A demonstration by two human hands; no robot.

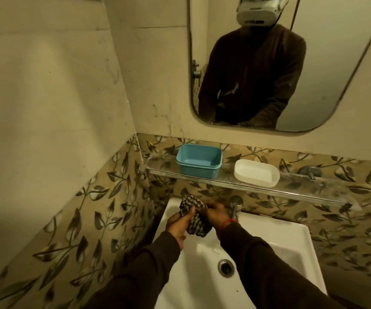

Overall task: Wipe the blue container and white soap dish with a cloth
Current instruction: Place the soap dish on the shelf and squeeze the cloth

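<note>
An empty blue container [199,161] stands on a glass shelf [291,190] above the sink. To its right on the same shelf lies a white oval soap dish [256,172]. Below the shelf, both hands hold a bunched black-and-white checked cloth [194,216] over the sink's back edge. My left hand [179,223] grips the cloth's left side with the thumb on top. My right hand [217,211] closes on its right side. Both hands sit well below the container and the dish.
A white sink [269,248] with a metal drain [225,267] lies under the hands. A chrome tap [236,207] stands just right of my right hand. A mirror [314,74] hangs above the shelf, leaf-patterned tiles around, and a wall close on the left.
</note>
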